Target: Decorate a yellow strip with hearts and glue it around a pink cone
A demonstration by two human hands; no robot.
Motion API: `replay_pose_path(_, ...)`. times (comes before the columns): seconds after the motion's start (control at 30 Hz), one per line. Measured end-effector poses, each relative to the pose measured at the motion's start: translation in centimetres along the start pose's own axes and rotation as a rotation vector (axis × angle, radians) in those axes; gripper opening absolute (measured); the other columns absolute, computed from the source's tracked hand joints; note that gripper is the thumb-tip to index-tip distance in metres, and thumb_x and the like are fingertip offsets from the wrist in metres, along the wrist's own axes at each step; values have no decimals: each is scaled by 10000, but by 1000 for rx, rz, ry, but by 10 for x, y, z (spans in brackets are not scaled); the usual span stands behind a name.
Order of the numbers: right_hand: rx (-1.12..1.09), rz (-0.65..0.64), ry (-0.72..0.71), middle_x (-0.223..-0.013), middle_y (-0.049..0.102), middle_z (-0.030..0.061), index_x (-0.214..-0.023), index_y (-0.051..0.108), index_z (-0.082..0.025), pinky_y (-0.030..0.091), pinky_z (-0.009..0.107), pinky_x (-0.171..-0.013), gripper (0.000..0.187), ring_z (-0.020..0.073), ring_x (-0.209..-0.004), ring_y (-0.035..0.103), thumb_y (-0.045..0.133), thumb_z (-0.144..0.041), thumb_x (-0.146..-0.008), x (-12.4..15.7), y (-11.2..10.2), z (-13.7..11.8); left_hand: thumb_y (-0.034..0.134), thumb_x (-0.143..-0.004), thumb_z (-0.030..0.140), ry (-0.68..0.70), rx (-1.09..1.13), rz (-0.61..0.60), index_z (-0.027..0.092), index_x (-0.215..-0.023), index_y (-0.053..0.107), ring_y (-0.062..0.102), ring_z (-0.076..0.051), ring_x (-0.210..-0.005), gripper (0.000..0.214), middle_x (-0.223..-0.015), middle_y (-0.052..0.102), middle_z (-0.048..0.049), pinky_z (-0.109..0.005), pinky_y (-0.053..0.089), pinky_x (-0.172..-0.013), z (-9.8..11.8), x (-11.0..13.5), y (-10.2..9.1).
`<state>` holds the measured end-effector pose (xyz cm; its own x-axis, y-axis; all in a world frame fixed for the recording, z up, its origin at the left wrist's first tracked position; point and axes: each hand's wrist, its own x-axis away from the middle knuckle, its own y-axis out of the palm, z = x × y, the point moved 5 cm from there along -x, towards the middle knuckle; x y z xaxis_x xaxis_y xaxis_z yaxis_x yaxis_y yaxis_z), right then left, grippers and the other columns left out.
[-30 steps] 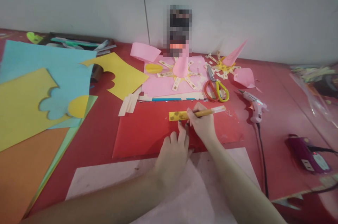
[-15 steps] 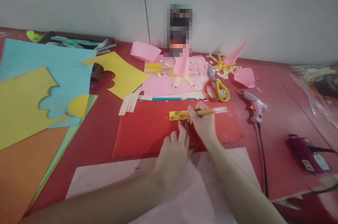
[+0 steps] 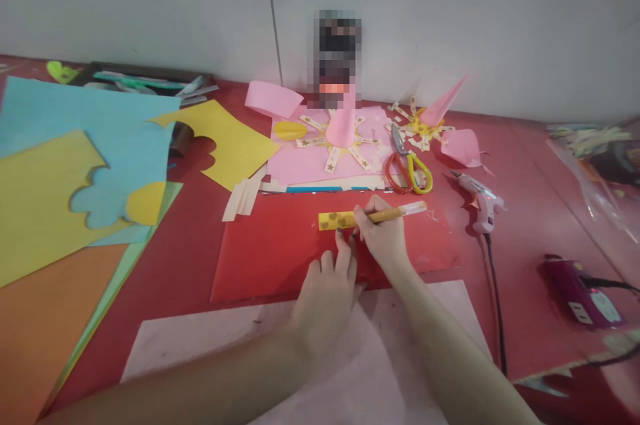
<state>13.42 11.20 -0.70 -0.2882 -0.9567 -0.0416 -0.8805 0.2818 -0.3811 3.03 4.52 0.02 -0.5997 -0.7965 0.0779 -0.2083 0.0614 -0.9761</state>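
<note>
My right hand (image 3: pixel 384 233) is closed around a brown marker pen (image 3: pixel 389 214) with a clear end. The pen's tip, hidden by my fingers, is over a yellow paper strip (image 3: pixel 329 221) marked with brown blotches. This strip lies on a red board (image 3: pixel 270 251). My left hand (image 3: pixel 327 285) rests on the board with its fingers stretched out, the fingertips touching the strip's lower edge. Beyond the board stands a pink paper cone (image 3: pixel 342 126) on a ring of star-marked strips. Scissors (image 3: pixel 407 168) with red and yellow handles lie just past the strip.
A glue gun (image 3: pixel 481 201) with its cable and a purple power strip (image 3: pixel 580 291) lie at right. Blue paper (image 3: pixel 135 118), yellow paper (image 3: pixel 45 205) and orange paper (image 3: pixel 65 318) overlap at left. Cream strips (image 3: pixel 241 198) sit at the board's corner. A second pink cone (image 3: pixel 445 105) stands farther back.
The pen has tilted slightly and my right hand has shifted a little along the strip. My left hand stays in place; the whole view has moved slightly.
</note>
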Motion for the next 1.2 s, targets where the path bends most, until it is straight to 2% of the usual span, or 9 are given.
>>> replay_pose_path(0.47, -153, -27, 35, -345, 389, -99, -552, 343, -223, 383, 213, -404, 292, 107, -358, 496, 541, -305, -750, 0, 2, 0, 301, -872, 303, -2, 6, 13, 89, -1234, 451, 538, -192, -732, 447, -1270, 464, -192, -324, 451, -585, 0, 0, 0)
replay_pose_path(0.6, -261, 24, 35, -353, 405, -104, -592, 351, -222, 406, 220, -435, 284, 102, -361, 488, 543, -335, -767, -1, -2, 0, 312, -870, 330, -5, 11, 12, 80, -1238, 448, 541, -196, -747, 465, -1267, 470, -189, -324, 458, -598, 0, -1, -1)
replay_pose_path(0.73, -223, 157, 16, -472, 520, -65, -691, 453, -198, 435, 222, -475, 226, 92, -424, 509, 526, -390, -786, -1, -18, -3, 325, -865, 351, -14, -13, 7, 71, -1285, 389, 539, -192, -752, 508, -1296, 448, -189, -319, 464, -614, 1, -1, 1)
replay_pose_path(0.83, -174, 258, 6, -701, 628, 17, -861, 520, -182, 482, 255, -548, 253, 136, -621, 605, 477, -425, -808, -2, -34, -2, 317, -867, 362, -19, -31, 19, 70, -1320, 331, 536, -191, -755, 539, -1322, 422, -185, -319, 465, -617, 1, -1, 1)
replay_pose_path(0.9, -141, 306, -3, -842, 643, 59, -912, 517, -187, 495, 284, -617, 275, 166, -760, 623, 442, -436, -823, -3, -42, 1, 306, -871, 362, -23, -34, 24, 70, -1328, 316, 535, -192, -759, 543, -1328, 416, -184, -319, 463, -615, 1, 0, 1)
replay_pose_path(1.0, -78, 306, -59, -893, 640, 60, -917, 517, -201, 480, 323, -733, 257, 174, -837, 616, 426, -428, -835, -4, -46, 6, 312, -869, 364, -18, -37, 19, 55, -1329, 308, 531, -193, -750, 554, -1324, 416, -196, -325, 459, -612, 1, 0, 1)
replay_pose_path(1.2, 36, 252, -149, -942, 623, 49, -942, 544, -212, 455, 332, -784, 226, 166, -871, 598, 411, -373, -857, -2, -44, 6, 331, -865, 363, -7, -27, 9, 47, -1330, 301, 521, -192, -752, 563, -1324, 410, -205, -324, 451, -610, 1, -1, 2)
